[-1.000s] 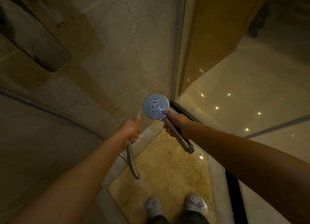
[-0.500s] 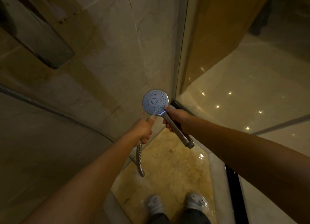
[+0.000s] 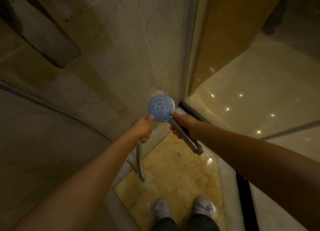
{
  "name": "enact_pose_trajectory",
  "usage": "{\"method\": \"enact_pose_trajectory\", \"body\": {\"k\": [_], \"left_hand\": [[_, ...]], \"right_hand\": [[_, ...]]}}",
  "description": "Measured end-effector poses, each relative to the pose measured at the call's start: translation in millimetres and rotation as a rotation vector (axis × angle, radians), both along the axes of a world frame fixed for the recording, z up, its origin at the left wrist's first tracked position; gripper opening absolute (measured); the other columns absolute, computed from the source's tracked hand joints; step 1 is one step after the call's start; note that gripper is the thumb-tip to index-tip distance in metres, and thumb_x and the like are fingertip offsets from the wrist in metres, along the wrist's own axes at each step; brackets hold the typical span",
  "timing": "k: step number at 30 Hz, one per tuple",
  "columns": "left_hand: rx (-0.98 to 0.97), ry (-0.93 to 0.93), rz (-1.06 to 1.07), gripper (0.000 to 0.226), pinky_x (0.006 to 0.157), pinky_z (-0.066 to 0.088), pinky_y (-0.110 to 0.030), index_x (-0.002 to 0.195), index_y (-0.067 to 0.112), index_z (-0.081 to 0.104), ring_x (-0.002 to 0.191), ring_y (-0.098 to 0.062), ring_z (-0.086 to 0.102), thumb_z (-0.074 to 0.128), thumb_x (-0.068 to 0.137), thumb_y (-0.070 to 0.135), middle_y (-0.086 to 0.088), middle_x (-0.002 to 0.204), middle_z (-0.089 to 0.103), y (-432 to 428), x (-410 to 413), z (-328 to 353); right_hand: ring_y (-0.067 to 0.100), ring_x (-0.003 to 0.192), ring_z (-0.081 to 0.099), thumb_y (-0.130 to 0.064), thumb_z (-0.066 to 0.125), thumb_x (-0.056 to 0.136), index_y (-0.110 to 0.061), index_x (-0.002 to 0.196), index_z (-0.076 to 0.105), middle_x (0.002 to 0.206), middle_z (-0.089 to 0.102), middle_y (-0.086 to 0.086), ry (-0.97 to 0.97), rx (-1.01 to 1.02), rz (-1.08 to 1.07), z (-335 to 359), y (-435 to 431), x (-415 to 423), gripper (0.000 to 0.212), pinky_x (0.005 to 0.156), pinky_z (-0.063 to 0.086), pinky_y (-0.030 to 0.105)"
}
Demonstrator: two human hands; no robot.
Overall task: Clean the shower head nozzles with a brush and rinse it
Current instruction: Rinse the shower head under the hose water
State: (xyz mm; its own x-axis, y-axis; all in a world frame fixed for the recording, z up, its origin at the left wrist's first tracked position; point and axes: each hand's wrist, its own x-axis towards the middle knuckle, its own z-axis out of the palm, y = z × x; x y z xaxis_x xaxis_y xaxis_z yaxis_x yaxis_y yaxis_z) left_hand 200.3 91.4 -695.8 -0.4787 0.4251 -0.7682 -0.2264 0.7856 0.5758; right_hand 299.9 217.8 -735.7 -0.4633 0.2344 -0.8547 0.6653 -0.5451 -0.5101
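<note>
The right hand (image 3: pixel 186 125) is closed around the chrome handle of the shower head (image 3: pixel 161 108), thumb tip resting on the rim of the round nozzle face, which is turned up toward the person. The detached lower end of the handle projects below and to the right of that hand. The left hand (image 3: pixel 142 128) is closed around the metal hose (image 3: pixel 139 161), its thumb touching the lower left edge of the nozzle face; whether a brush is also held there cannot be told. The hose hangs in a loop below the left hand and runs off along the wall to the far left. Beyond both hands stands a stone-tiled wall (image 3: pixel 112 49) with a vertical grout line; a dark fixture (image 3: pixel 43 32) is mounted on it, up and left of the left hand. Immediately right of the shower head rises the metal frame of a glass partition (image 3: pixel 190 40), with a glossy floor reflecting spot lights behind it. Below the hands lies the wet, yellowish shower floor (image 3: pixel 173 175), bordered by a pale raised curb. Two light shoes (image 3: pixel 161 208) stand on it, near the lower edge. Lighting is dim.
</note>
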Motion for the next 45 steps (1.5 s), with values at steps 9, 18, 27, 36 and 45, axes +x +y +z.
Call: {"method": "enact_pose_trajectory", "body": {"k": [9,18,27,36,45], "left_hand": [[-0.002,-0.098,-0.002,0.053,0.030,0.018,-0.012,0.132,0.002,0.040,0.029,-0.004,0.022,0.028,0.099,0.041,0.001,0.056,0.026,5,20,-13],[0.031,-0.081,0.081,0.039,0.030,0.020,-0.015,0.078,0.013,0.043,0.030,-0.004,0.026,0.033,0.097,0.046,0.002,0.055,0.034,-15,15,-11],[0.062,-0.027,0.083,0.038,0.029,0.015,-0.010,0.074,0.015,0.037,0.024,-0.002,0.021,0.030,0.098,0.042,0.001,0.054,0.028,-24,-3,39],[-0.046,0.110,-0.195,0.040,0.031,0.020,-0.010,0.071,0.018,0.034,0.031,-0.006,0.025,0.024,0.099,0.044,0.002,0.057,0.029,5,-31,139],[-0.096,-0.052,-0.289,0.041,0.030,0.021,-0.011,0.068,0.018,0.033,0.029,-0.004,0.021,0.026,0.098,0.046,0.005,0.049,0.025,30,-63,188]], "right_hand": [[0.016,0.053,0.053,-0.051,0.047,0.094,-0.005,0.097,0.060,0.071,0.059,0.009,0.062,0.019,0.031,1,-2,-3,0.048,0.045,0.044,0.023],[0.016,0.054,0.054,-0.047,0.046,0.096,-0.003,0.108,0.059,0.072,0.059,0.010,0.042,0.054,-0.024,4,-3,7,0.048,0.043,0.045,0.021],[0.016,0.053,0.052,-0.044,0.046,0.097,-0.002,0.116,0.060,0.072,0.058,0.010,0.023,0.086,-0.075,25,-8,21,0.048,0.041,0.042,0.020],[0.017,0.049,0.048,-0.043,0.045,0.098,-0.005,0.119,0.056,0.067,0.054,0.010,0.100,0.110,-0.029,75,0,22,0.045,0.038,0.039,0.019],[0.018,0.052,0.047,-0.040,0.042,0.099,-0.007,0.120,0.051,0.067,0.053,0.011,0.141,0.112,-0.045,90,3,31,0.039,0.035,0.041,0.019]]}}
